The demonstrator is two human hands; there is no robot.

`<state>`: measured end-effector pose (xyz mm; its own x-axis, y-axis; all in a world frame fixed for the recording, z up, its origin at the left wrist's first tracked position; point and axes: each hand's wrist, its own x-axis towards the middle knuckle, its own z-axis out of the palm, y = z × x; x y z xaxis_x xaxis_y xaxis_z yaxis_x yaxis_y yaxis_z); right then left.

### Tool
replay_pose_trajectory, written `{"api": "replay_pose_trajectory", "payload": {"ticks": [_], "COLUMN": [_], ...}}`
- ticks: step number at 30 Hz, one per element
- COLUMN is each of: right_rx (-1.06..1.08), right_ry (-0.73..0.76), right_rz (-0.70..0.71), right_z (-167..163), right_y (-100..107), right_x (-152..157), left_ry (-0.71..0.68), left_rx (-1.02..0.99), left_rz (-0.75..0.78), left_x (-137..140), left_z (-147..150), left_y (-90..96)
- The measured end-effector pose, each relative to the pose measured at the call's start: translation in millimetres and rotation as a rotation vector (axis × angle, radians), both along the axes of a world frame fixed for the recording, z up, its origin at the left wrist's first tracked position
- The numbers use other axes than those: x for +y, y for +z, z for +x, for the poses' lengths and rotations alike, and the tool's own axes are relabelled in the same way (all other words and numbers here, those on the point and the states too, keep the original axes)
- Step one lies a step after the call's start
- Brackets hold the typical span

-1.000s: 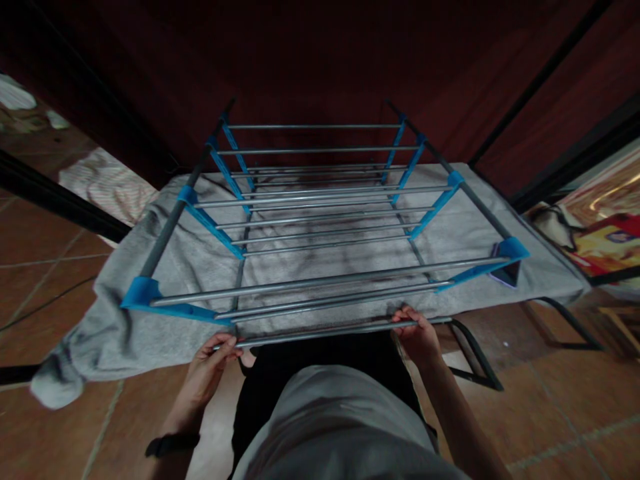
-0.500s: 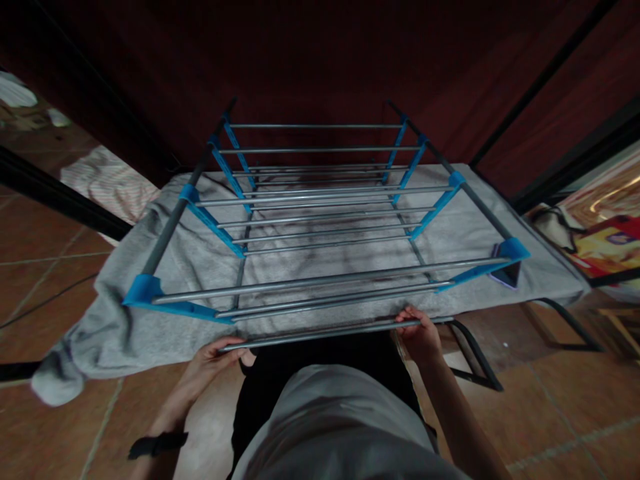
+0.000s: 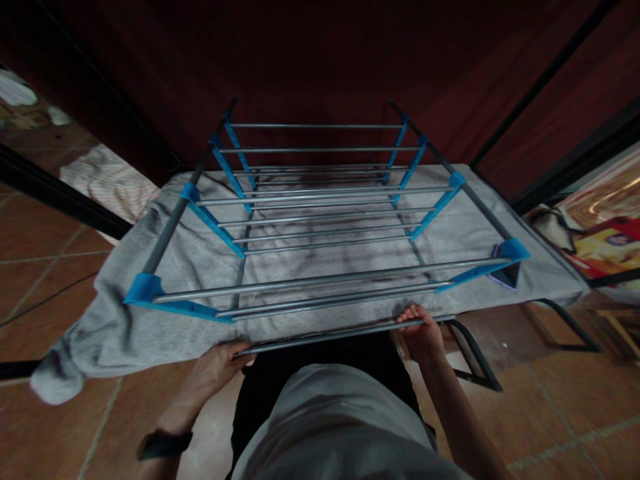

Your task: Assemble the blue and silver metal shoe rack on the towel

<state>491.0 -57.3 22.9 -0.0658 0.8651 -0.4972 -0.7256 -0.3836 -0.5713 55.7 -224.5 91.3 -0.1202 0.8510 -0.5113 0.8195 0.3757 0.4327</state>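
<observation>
A loose grey metal tube (image 3: pixel 325 336) lies across in front of my lap, its left end slightly lower than its right. My left hand (image 3: pixel 220 363) is closed round the tube's left end. Near the right end my right hand (image 3: pixel 420 328) grips it, fingers curled over the top. Just beyond stands a shoe rack (image 3: pixel 320 279) of grey tubes joined by blue plastic side pieces, such as the front left bracket (image 3: pixel 143 289) and the front right one (image 3: pixel 515 249). The held tube is apart from the rack.
The rack rests on a grey blanket (image 3: pixel 165 333) spread over a bench. A dark phone-like object (image 3: pixel 506 275) lies by the right bracket. Behind is a dark red panel (image 3: pixel 320 60). A black metal frame leg (image 3: pixel 475 357) stands at right, over the tiled floor (image 3: pixel 560 413).
My left hand has moved slightly right and inward along the tube, covering its left end. The tube has shifted a little to the right; the rack has stayed put.
</observation>
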Motion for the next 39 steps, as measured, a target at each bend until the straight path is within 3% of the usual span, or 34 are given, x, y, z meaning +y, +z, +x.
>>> {"api": "replay_pose_trajectory", "payload": {"ticks": [4, 8, 22, 30, 39], "right_rx": [0.026, 0.043, 0.087, 0.118, 0.072], "right_ry": [-0.02, -0.015, 0.02, 0.03, 0.042], "right_rz": [-0.021, -0.058, -0.052, -0.064, -0.09], "right_z": [-0.2, -5.2, -24.3, -23.1, -18.5], "right_y": [-3.7, -3.6, 1.3, 7.2, 4.0], "right_x": [0.9, -0.3, -3.2, -6.3, -11.6], "left_ry": [-0.131, -0.188, -0.206, -0.226, -0.231], "left_rx": [0.177, 0.229, 0.064, 0.063, 0.137], "left_rz": [-0.035, 0.009, 0.276, 0.357, 0.4], "left_x": [1.9, 2.8, 17.2, 24.4, 20.6], "left_z": [2.4, 7.9, 41.6, 49.6, 38.7], "left_y": [-5.8, -12.4, -37.6, -32.1, -30.3]}}
